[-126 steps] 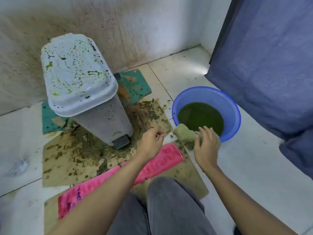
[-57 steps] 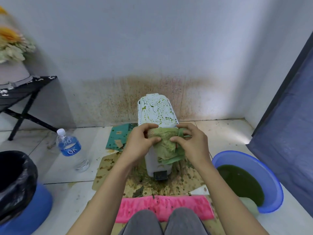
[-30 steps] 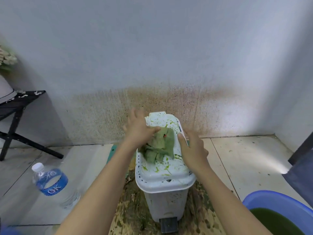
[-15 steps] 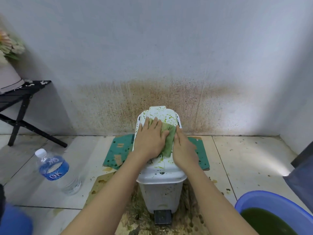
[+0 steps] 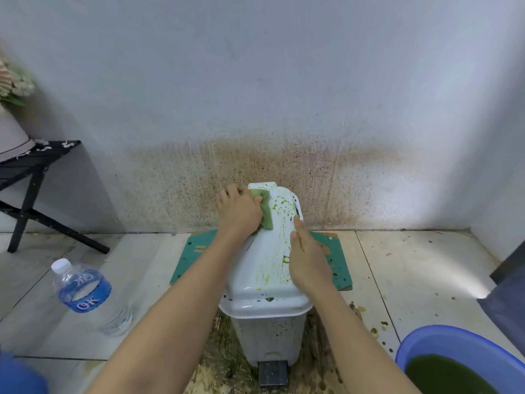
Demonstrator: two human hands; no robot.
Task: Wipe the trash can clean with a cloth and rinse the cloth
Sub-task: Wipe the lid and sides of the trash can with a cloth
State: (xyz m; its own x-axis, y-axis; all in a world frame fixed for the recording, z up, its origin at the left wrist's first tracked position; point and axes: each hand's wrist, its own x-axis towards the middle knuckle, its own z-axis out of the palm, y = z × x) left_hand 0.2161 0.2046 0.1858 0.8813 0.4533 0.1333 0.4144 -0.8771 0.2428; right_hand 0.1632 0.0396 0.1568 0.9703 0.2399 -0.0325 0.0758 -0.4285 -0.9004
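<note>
The can point(image 5: 267, 331) stood on the floor by the wall, right in front of the person, on a dirty board with a green mat point(image 5: 335, 260) behind it. Its white lid point(image 5: 264, 268) was shut and had green smears on it. The left hand point(image 5: 238, 211) lay flat on the cloth point(image 5: 266, 213) and pressed it down on the far left part of the lid. The right hand point(image 5: 308, 263) lay along the right edge of the lid with its fingers straight, and it held nothing. The two hands were apart, one on each side of the lid. The cloth looked soft, wet and floppy, so it would bunch up if pushed with fingertips; a flat palm on top seemed the best way to move it. The can looked like thin, light plastic, so it could slide or tip when rubbed hard. The lid looked smooth and slick with muck, so the rim at the side seemed the safest place to hold it. A blue bowl point(image 5: 426, 338) of dark green water sat low on the right for rinsing. A bottle point(image 5: 85, 291) lay on the floor to the left, well away from the can
</note>
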